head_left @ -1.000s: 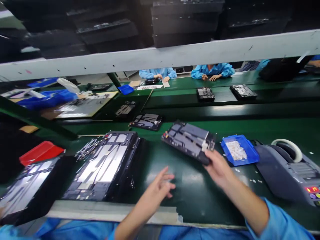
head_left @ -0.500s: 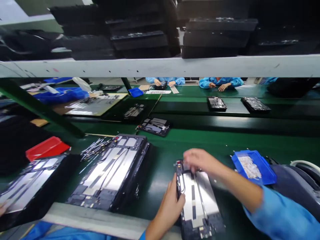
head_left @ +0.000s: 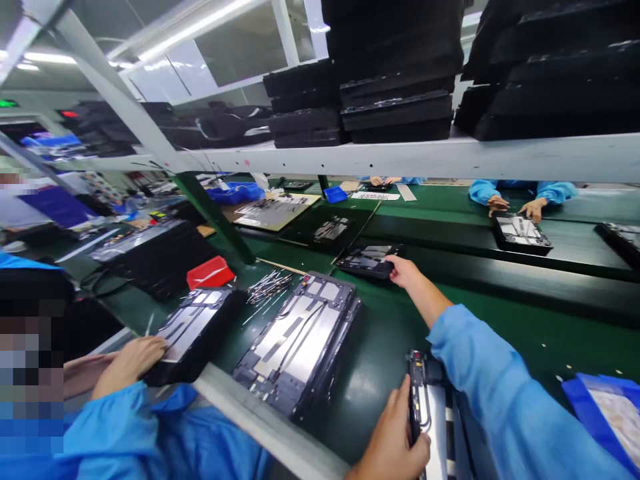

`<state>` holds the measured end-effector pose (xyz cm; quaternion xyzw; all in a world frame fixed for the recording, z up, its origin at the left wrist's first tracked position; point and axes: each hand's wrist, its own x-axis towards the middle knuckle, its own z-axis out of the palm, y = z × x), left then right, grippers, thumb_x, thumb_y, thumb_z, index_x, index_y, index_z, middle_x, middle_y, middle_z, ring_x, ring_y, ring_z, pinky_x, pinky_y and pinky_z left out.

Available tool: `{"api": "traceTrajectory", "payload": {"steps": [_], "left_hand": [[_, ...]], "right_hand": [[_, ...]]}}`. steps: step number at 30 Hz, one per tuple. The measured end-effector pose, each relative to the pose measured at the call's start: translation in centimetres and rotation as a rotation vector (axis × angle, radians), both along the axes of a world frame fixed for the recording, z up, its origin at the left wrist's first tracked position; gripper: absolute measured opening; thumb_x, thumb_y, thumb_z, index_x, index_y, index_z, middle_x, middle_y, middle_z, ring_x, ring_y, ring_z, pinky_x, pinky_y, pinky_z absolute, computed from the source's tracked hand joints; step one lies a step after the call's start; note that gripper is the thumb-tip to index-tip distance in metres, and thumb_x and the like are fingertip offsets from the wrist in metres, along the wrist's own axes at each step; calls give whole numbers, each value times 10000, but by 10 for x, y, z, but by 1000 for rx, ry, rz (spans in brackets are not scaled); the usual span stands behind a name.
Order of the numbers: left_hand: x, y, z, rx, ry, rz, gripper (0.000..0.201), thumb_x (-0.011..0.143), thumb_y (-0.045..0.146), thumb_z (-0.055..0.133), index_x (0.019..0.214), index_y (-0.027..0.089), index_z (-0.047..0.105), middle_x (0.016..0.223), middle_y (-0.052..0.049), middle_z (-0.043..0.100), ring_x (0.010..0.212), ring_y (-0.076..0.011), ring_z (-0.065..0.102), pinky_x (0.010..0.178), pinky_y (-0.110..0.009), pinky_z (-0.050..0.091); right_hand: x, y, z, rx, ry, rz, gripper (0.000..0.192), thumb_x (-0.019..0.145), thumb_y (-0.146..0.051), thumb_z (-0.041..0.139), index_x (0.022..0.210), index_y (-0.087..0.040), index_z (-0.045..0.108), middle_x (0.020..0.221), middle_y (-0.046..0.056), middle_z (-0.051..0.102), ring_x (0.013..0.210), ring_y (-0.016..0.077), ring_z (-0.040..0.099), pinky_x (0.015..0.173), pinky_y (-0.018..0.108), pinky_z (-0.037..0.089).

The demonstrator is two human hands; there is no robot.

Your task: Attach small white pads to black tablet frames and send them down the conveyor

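My left hand [head_left: 397, 433] grips the left edge of an opened tablet [head_left: 434, 420], its silver plates and black cables bare; my right sleeve hides part of it. My right arm reaches forward across the bench. With thumb and fingers, my right hand [head_left: 401, 272] holds the near right corner of another opened tablet [head_left: 367, 259], which lies by the belt's edge. Between my hands and the co-worker stands a stack of opened tablets [head_left: 300, 327]. Thin strips [head_left: 270, 287] lie in a loose pile beside that stack.
At left a co-worker's hand [head_left: 137, 357] rests on another tablet stack [head_left: 195, 323], near a red tray [head_left: 210, 272]. A blue tray [head_left: 607, 407] with small pale pieces sits at right. Overhead runs a shelf [head_left: 400, 157]; across the belt, a person's hands touch a tablet [head_left: 523, 230].
My right hand has left the near tablet and moved forward to take hold of the far tablet's corner. My left hand stays on the near tablet. The view has swung left.
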<state>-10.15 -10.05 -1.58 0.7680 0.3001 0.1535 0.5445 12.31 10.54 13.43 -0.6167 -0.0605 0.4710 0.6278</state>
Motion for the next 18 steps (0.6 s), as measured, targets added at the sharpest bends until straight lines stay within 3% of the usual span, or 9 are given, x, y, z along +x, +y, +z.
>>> {"api": "traceTrajectory", "payload": {"steps": [3,6,9,11,14,18], "left_hand": [[-2,-1,12,64,19,-17,949,788,270,617,1654,209,232,1406,-154,560,1224,-331,552,1115,-451,435],[-5,4,25,195,85,30,806,828,318,614,1592,174,403,1352,-181,588,1252,-358,530,1143,-482,399],[-4,11,30,232,60,133,721,870,379,594,1540,140,476,1379,-200,573,1322,-371,498,1185,-526,350],[1,12,30,151,-45,160,687,930,414,522,1557,147,433,1475,-193,521,1366,-340,492,1207,-527,336],[11,5,32,-17,-237,122,647,1000,465,418,1577,173,384,1599,-165,432,1444,-294,449,1241,-487,310],[20,-3,39,-55,-302,117,638,957,426,532,1540,188,428,1565,-141,494,1487,-298,398,1257,-481,281]], "right_hand": [[11,-54,7,74,16,-79,34,971,-177,651,952,-148,650,801,-9,652,598,81,568,531,176,484],[18,-156,-1,122,27,-160,76,892,-186,706,845,-179,647,654,-27,617,511,94,512,456,186,441],[-4,-275,-18,279,60,-194,193,771,-278,821,917,-210,714,784,16,726,634,161,630,513,246,515],[-36,-337,-33,315,68,-210,325,721,-367,878,984,-233,743,951,44,772,753,211,687,605,306,569],[-88,-387,-60,280,117,-224,424,690,-484,907,1017,-265,747,1067,58,775,833,249,708,665,356,586],[-132,-411,-96,220,211,-116,473,631,-543,936,933,-239,737,911,66,775,794,245,708,644,333,566]]}}
